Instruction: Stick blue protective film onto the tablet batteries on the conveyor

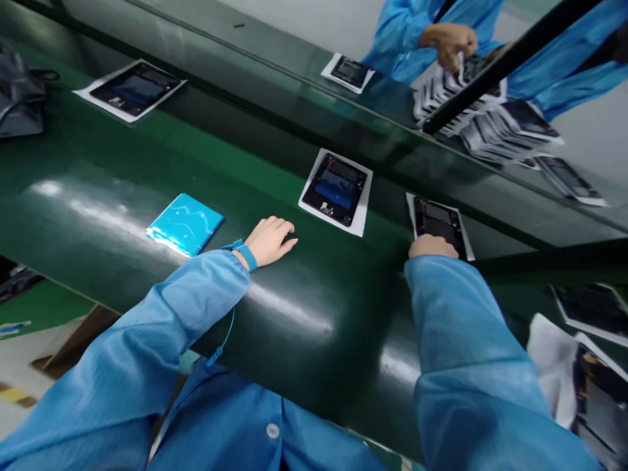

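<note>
My left hand [269, 241] rests palm down over the green bench top, fingers loosely bent, thumb apart, holding nothing. A blue wrist strap with a cord is round that wrist. To its left lies a shiny blue film-wrapped flat packet [185, 224]. Further right, an opened tablet [336, 190] sits on a white sheet, apart from both hands. At the near edge of another opened tablet [438, 219], also on a white sheet, is my right hand [434, 246]. Its back faces me and its fingers are hidden, so any grip cannot be made out.
Another opened tablet [137, 88] lies at the far left, near a grey bag [19, 91]. Across a raised ledge, a co-worker's hand [451, 42] is at stacked tablets [510, 131]. A dark bar [510, 65] slants across the upper right. More tablets [601, 399] lie at lower right.
</note>
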